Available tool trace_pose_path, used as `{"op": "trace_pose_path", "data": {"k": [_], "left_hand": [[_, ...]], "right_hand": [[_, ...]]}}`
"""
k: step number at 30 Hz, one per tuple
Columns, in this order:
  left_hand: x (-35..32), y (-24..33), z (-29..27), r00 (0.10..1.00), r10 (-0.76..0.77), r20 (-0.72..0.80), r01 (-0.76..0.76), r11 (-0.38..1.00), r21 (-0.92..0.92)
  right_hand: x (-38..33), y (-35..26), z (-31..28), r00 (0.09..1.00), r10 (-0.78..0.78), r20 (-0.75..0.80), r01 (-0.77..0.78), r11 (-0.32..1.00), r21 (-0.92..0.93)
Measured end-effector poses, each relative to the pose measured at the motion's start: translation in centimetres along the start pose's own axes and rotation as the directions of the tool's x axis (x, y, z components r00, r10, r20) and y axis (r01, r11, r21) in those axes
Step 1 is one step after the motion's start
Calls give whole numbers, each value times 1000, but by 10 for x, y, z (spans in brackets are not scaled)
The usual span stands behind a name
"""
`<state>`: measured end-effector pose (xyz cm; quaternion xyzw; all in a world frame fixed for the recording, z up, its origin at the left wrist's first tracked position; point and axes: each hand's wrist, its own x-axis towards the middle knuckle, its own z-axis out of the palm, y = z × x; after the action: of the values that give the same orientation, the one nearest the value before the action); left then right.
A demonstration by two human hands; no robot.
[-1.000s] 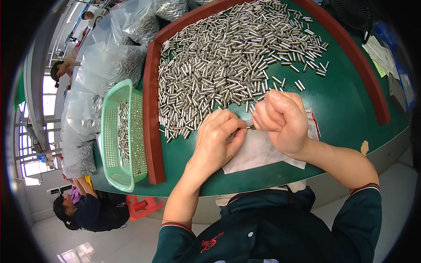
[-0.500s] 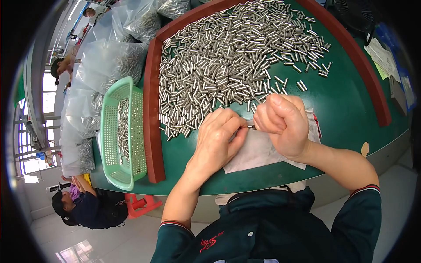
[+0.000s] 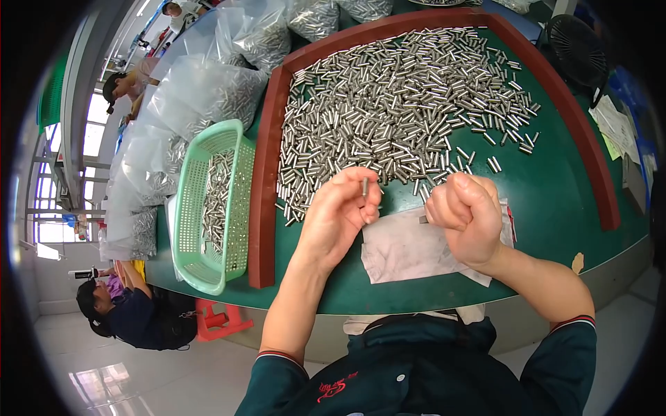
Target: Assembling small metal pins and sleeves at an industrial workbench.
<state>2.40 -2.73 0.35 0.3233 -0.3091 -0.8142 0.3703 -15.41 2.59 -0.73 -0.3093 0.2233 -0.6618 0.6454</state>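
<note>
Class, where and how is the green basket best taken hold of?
Probably by the rim at both narrow ends, from above: the green basket is long and open-topped, holds metal pins, and its right side stands close beside the red bar.

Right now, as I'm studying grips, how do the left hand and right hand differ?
The left hand is partly open; the right hand is curled into a fist. The left hand shows a pin at its fingers; the right hand mostly hides a grey piece, only its end showing. Both are bare.

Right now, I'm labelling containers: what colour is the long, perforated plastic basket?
The basket is light green, best seen in the head view.
</note>
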Motion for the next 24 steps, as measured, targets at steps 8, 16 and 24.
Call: {"op": "trace_pose_path", "data": {"k": [8, 16, 24], "left_hand": [[-1, 1, -1, 882, 471, 14, -200, 347, 916], [4, -8, -2, 830, 444, 337, -230, -278, 933], [-10, -15, 17, 900, 250, 356, -366, -9, 931]], "right_hand": [[1, -1, 0, 1000, 7, 1, -7, 1000, -20], [1, -2, 1, 1000, 18, -12, -18, 1000, -19], [2, -3, 3, 999, -24, -37, 23, 999, -34]]}}
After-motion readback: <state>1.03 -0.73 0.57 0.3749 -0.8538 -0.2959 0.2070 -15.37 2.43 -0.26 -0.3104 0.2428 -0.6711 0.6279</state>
